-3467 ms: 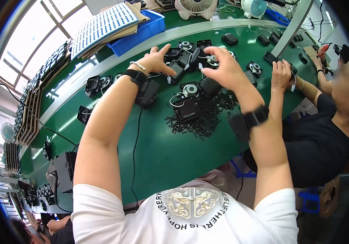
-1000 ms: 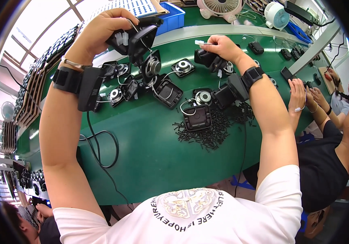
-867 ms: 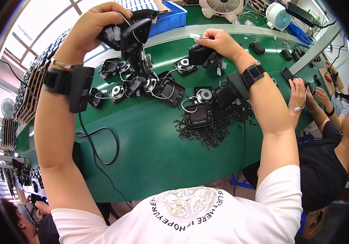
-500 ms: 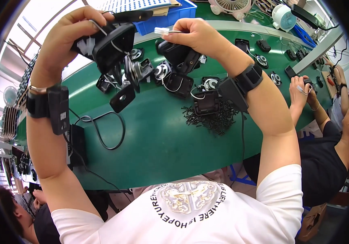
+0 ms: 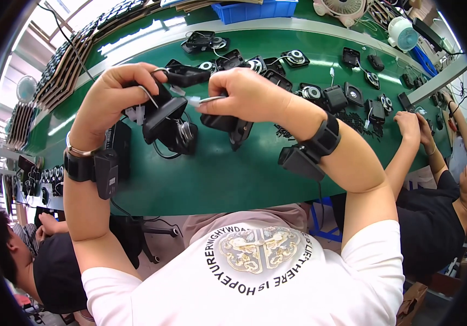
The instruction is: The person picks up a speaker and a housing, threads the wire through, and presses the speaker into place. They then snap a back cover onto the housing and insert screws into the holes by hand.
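My left hand (image 5: 115, 100) is closed around a cluster of black speaker housings (image 5: 164, 118) with grey cables looped over the fingers. A round silver speaker driver (image 5: 186, 131) hangs at the cluster's lower side. My right hand (image 5: 252, 96) is closed too, pinching a short cable with a white plug (image 5: 193, 101) at its end. Black housings (image 5: 218, 123) hang beneath that same hand, their hold partly hidden by the fingers. The white plug is close to the left-hand cluster; whether they touch, I cannot tell. Both hands are above the green table (image 5: 206, 182).
Several opened speakers (image 5: 295, 58) lie along the table's far side. Black screws (image 5: 361, 124) are heaped at the right. A blue bin (image 5: 255, 11) and a fan (image 5: 342, 10) stand at the back. A co-worker's hands (image 5: 410, 127) are at the right.
Both hands have come nearer to me with the speaker parts and closer together. My view has shifted, so the speakers on the table appear farther up and right.
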Tool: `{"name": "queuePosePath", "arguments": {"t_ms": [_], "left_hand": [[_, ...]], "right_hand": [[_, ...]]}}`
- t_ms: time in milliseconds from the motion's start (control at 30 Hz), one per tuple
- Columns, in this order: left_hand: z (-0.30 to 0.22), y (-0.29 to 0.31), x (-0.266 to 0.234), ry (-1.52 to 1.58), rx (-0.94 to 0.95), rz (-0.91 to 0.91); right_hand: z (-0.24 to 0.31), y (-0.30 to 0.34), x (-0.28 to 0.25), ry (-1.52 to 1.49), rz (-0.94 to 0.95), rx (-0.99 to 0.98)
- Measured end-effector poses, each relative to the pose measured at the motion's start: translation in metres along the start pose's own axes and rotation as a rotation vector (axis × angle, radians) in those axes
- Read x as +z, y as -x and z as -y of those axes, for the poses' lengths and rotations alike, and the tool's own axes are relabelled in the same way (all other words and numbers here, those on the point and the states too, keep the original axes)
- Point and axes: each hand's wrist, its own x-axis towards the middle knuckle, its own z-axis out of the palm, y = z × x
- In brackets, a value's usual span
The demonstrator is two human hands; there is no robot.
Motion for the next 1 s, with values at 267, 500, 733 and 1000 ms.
{"name": "queuePosePath", "arguments": {"t_ms": [267,500,733,1000], "left_hand": [[0.039,0.035,0.019,-0.068,-0.101,-0.046],[0.070,0.056,0.031,-0.087,-0.123,-0.059],[0.075,0.072,0.036,-0.240,-0.193,0.023],[0.078,0.075,0.037,-0.387,-0.226,-0.061]], "right_hand": [[0.006,0.008,0.029,0.165,0.189,-0.006],[0.005,0.014,0.047,0.234,0.279,-0.055],[0.017,0.020,0.081,0.475,0.329,-0.078],[-0.004,0.018,0.087,0.612,0.092,-0.348]]}}
